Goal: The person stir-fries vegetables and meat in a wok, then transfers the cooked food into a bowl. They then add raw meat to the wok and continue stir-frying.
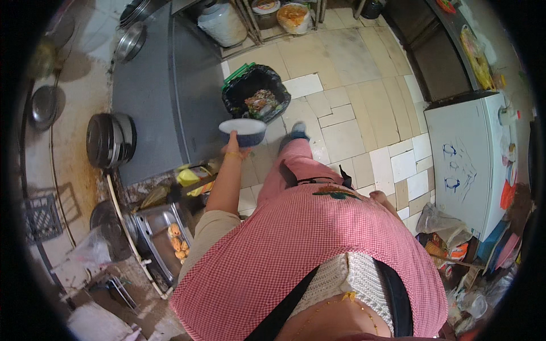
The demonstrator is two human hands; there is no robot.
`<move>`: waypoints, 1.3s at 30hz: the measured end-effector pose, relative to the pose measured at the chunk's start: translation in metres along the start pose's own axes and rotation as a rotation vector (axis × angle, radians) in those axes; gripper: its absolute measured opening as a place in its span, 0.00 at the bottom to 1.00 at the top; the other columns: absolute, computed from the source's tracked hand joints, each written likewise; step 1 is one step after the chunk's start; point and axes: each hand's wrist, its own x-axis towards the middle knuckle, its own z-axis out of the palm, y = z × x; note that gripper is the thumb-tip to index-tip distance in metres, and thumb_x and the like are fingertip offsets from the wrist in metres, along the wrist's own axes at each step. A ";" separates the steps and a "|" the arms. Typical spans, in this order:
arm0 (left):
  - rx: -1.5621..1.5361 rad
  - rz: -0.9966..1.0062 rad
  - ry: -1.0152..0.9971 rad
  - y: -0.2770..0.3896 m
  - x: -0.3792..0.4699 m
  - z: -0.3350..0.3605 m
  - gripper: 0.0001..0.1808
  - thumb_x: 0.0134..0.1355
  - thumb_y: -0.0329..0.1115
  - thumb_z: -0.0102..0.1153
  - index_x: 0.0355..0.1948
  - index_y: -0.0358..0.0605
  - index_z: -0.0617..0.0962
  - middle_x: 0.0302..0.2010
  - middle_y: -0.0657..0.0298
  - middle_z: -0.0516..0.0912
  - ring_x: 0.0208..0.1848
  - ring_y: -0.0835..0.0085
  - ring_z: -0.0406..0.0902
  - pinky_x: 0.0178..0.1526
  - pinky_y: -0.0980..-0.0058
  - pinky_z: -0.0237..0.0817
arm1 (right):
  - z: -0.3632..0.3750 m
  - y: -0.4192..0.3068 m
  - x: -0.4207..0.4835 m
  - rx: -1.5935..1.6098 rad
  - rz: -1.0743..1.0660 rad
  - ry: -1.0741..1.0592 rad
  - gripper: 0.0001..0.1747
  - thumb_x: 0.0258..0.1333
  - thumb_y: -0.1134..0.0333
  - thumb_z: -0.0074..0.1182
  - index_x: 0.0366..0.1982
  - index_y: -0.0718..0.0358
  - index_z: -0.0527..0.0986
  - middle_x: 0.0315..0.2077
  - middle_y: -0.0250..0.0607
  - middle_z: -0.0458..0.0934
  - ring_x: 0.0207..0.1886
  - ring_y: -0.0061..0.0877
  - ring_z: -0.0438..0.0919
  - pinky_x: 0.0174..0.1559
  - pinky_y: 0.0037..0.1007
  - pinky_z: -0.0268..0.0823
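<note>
My left hand (236, 149) grips a bowl (243, 138), dark blue outside and white inside, with the thumb against its near side. The bowl is tilted, and it appears just this side of a bin lined with a black plastic bag (233, 99). Food scraps (262, 103) lie inside the bin, and a green rim (239, 73) shows at its far left. At my right side, my right hand (379, 197) is partly hidden behind the checked apron (298, 217); its fingers are too small to read.
A grey counter (143, 85) runs along the left, with stacked pans (111, 140) by the wall. Nearer stands a metal sink (158, 238) holding several brownish items (177, 243). White fridge (465, 166) on the right, bags (443, 223) beside it. Containers (224, 25) fill a far shelf above the tiled floor (354, 115).
</note>
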 end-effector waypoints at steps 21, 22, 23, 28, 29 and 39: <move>0.367 0.024 0.243 0.012 0.059 0.314 0.49 0.55 0.44 0.62 0.70 0.49 0.47 0.67 0.46 0.54 0.62 0.48 0.63 0.54 0.43 0.64 | -0.329 -0.452 -0.015 1.115 -0.844 -0.514 0.37 0.62 0.51 0.54 0.66 0.57 0.57 0.55 0.43 0.73 0.57 0.33 0.74 0.60 0.41 0.65; 0.191 -0.018 0.154 0.020 0.053 0.350 0.50 0.54 0.43 0.63 0.69 0.50 0.46 0.66 0.49 0.55 0.62 0.47 0.62 0.53 0.39 0.65 | -0.333 -0.451 -0.008 1.226 -0.882 -0.567 0.39 0.61 0.49 0.54 0.67 0.58 0.55 0.56 0.44 0.73 0.57 0.34 0.74 0.61 0.41 0.64; 0.181 0.019 0.092 0.032 0.050 0.390 0.50 0.54 0.43 0.63 0.69 0.49 0.46 0.66 0.49 0.55 0.61 0.48 0.62 0.53 0.39 0.65 | -0.334 -0.446 0.005 1.356 -0.863 -0.572 0.41 0.60 0.48 0.54 0.68 0.58 0.54 0.57 0.45 0.72 0.58 0.34 0.73 0.62 0.41 0.63; 0.137 0.092 -0.027 0.068 0.051 0.551 0.49 0.53 0.45 0.65 0.67 0.54 0.47 0.63 0.48 0.61 0.57 0.48 0.71 0.47 0.37 0.70 | -0.379 -0.445 0.101 -0.319 -0.413 0.123 0.21 0.58 0.59 0.55 0.52 0.56 0.74 0.46 0.46 0.80 0.51 0.34 0.79 0.55 0.40 0.68; 0.148 0.096 -0.065 0.075 0.052 0.574 0.49 0.53 0.45 0.65 0.67 0.54 0.47 0.63 0.48 0.61 0.55 0.48 0.72 0.46 0.37 0.70 | -0.398 -0.462 0.116 -0.796 -0.326 0.393 0.17 0.56 0.60 0.55 0.47 0.56 0.80 0.43 0.46 0.82 0.49 0.34 0.80 0.53 0.40 0.69; -0.182 0.155 -0.338 0.121 -0.002 0.688 0.36 0.55 0.53 0.57 0.61 0.52 0.62 0.61 0.54 0.69 0.57 0.53 0.72 0.49 0.41 0.69 | -0.619 -0.901 0.133 -0.352 -1.509 0.906 0.17 0.50 0.73 0.57 0.44 0.63 0.76 0.49 0.56 0.73 0.54 0.50 0.71 0.57 0.40 0.64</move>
